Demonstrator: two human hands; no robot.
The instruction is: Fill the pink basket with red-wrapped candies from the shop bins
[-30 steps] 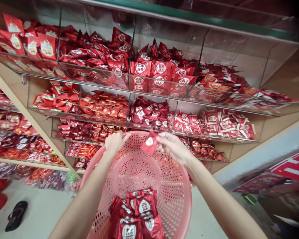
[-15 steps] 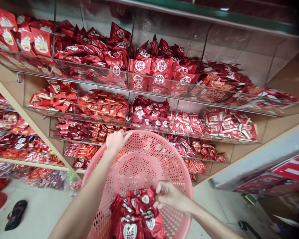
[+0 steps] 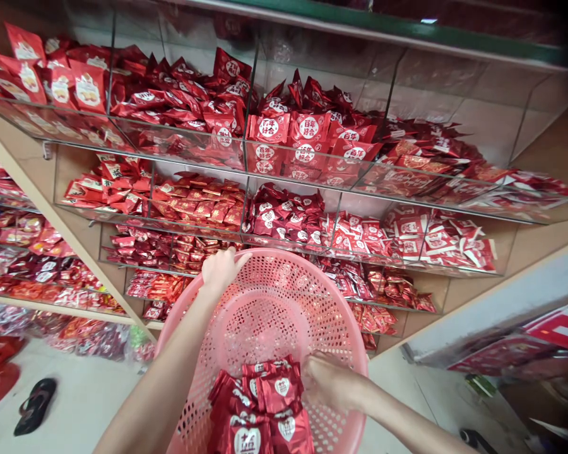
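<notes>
Small red packets (image 3: 268, 128) are crowding the tiered shelves (image 3: 525, 243) of an apparent packaged-goods shop, where clear panels (image 3: 391, 85) are separating the stock into compartments by wrapper. At left, a second rack (image 3: 52, 308) is displaying more wrapped goods (image 3: 33, 268) across several levels, while bagged goods (image 3: 89, 338) are lying along its foot on the pale floor (image 3: 94, 403). In front of the shelves, a pink perforated basket (image 3: 329, 306) is carrying heart-printed packets (image 3: 283, 388), and similar white hearts are showing on wrappers (image 3: 286, 215) along the middle shelving.

pale tiled floor (image 3: 88, 397) below clear-fronted, wood-sided shelves (image 3: 71, 236)
</notes>
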